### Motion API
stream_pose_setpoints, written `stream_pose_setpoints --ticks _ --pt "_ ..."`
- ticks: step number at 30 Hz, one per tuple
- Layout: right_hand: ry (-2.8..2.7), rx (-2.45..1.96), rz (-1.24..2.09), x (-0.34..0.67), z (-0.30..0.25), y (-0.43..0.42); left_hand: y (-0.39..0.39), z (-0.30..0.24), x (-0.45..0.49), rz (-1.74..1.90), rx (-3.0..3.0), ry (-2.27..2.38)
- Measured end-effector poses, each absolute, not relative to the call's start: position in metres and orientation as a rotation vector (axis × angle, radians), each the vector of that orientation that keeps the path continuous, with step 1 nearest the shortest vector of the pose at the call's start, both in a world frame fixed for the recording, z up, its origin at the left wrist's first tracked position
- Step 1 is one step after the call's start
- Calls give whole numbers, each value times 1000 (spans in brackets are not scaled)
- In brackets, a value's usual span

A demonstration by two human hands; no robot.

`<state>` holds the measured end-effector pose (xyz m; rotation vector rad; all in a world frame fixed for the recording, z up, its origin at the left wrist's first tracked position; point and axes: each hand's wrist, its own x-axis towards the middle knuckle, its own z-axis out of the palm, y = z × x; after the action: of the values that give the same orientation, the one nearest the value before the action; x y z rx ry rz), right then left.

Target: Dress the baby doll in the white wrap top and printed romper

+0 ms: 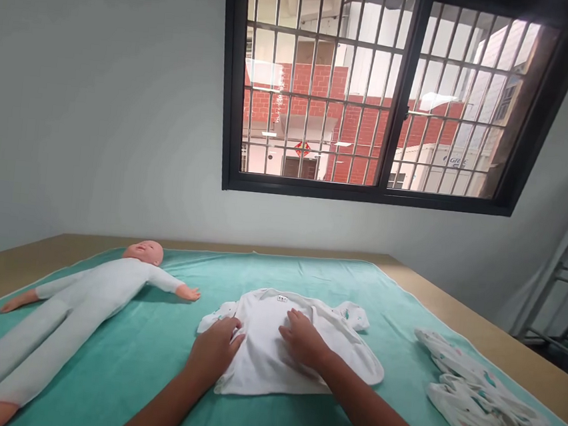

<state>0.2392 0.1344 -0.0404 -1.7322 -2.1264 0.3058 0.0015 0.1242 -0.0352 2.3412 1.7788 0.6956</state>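
Note:
A white baby shirt lies spread on a teal cloth, its neck with a small printed label towards the wall. Its patterned sleeves stick out at both sides. My left hand is at the shirt's left edge beside the sleeve, with thumb and fingers closed on the fabric. Over the middle of the shirt is my right hand, fingers stretched out and nothing held. The shirt's right front panel is folded outward, with a rounded corner.
To the left a baby doll in a white bodysuit lies on its back, one arm reaching towards the shirt. Crumpled patterned baby clothes are at the right. Behind the wooden table are a wall and a barred window. A metal frame stands far right.

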Motion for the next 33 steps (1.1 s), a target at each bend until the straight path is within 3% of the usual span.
stream_pose_setpoints --ticks 18,25,29,33 --pt "-2072 -1866 -44 256 -49 210 120 -30 5 737 2269 1797" --pt "-2163 -1776 -7 263 -53 201 141 -36 -19 946 2169 1972" --pt "-2203 -1725 12 254 -44 195 158 -44 -46 811 2107 2211" --pt "-2264 -1626 79 223 -44 185 167 -43 -59 735 2016 2124"
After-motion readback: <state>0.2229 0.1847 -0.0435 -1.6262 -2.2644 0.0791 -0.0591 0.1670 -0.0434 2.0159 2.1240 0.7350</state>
